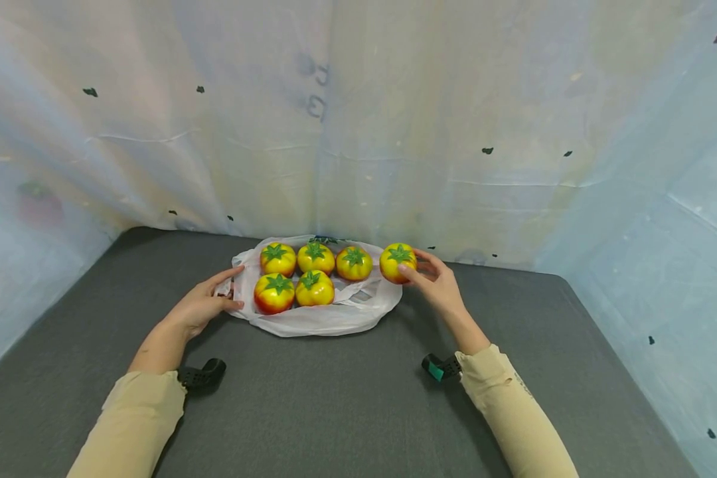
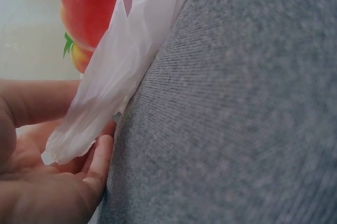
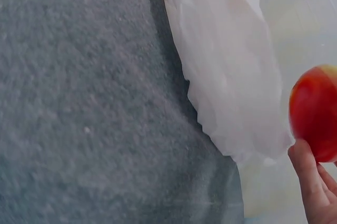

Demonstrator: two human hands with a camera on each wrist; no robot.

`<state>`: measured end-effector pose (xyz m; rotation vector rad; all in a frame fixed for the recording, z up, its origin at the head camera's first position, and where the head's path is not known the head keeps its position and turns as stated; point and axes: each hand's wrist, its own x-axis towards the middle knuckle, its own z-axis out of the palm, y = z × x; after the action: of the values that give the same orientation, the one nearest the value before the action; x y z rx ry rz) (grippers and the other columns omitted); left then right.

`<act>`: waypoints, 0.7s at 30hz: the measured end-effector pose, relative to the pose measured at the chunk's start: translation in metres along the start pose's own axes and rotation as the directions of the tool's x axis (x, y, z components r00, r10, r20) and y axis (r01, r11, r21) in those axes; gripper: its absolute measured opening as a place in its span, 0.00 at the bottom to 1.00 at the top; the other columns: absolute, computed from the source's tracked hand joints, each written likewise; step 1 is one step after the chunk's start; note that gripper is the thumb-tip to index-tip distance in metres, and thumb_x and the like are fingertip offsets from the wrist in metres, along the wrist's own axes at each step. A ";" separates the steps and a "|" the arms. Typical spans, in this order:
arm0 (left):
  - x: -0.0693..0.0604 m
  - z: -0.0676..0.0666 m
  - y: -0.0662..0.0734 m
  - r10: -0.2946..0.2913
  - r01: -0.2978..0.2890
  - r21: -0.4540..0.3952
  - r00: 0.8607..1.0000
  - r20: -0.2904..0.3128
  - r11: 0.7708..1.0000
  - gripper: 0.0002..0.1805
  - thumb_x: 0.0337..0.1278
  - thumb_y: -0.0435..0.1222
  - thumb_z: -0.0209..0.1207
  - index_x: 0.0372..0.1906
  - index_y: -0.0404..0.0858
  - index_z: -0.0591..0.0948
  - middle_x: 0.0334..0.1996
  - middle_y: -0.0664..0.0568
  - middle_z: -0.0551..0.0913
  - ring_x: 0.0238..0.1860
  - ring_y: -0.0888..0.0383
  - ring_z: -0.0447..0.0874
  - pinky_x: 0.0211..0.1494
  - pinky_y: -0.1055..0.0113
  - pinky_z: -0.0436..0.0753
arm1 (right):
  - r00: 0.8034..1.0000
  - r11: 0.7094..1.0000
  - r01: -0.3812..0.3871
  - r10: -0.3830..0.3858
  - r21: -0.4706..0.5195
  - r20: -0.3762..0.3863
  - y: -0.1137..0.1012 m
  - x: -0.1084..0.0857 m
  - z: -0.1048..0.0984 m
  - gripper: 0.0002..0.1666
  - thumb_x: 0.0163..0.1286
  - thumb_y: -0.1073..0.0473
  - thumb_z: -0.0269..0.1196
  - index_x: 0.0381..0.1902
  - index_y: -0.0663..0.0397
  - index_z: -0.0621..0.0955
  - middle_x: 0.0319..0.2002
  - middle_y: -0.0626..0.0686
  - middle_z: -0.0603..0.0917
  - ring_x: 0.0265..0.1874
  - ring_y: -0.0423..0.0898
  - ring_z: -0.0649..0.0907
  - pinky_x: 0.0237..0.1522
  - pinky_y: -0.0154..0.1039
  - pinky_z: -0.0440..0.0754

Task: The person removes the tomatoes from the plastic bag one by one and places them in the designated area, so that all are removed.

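Observation:
A white plastic bag [image 1: 311, 325] lies spread on the table with several yellow-and-red tomatoes with green leafy tops, such as the front left tomato [image 1: 273, 294], sitting in it. My right hand [image 1: 439, 285] grips another tomato [image 1: 398, 263] between thumb and fingers, at the bag's right edge. In the right wrist view this tomato [image 3: 316, 113] shows its red underside, raised above the table. At the bag's left end, my left hand [image 1: 200, 305] touches the plastic with spread fingers. In the left wrist view a loose bag end [image 2: 79, 134] lies across the fingers.
The dark grey table [image 1: 334, 411] has its far edge just behind the bag. Pale plastic sheeting [image 1: 382, 119] hangs behind and at both sides. Black straps with a camera mount [image 1: 203, 375] sit on the wrists.

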<state>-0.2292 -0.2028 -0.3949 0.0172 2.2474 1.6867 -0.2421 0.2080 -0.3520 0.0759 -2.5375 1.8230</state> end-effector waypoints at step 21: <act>-0.003 0.002 0.001 -0.008 0.008 0.015 1.000 -0.016 1.000 0.47 0.57 0.27 0.59 0.77 0.44 0.47 0.75 0.33 0.29 0.73 0.37 0.34 0.72 0.39 0.50 | 0.984 0.993 -0.114 0.117 0.029 -0.134 0.025 0.018 -0.015 0.40 0.63 0.46 0.65 0.70 0.49 0.66 0.65 0.61 0.73 0.57 0.57 0.77 0.56 0.50 0.78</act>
<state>-0.2260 -0.2010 -0.3937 -0.0018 2.2683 1.6719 -0.2617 0.2300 -0.3697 -0.1927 -2.4775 1.8256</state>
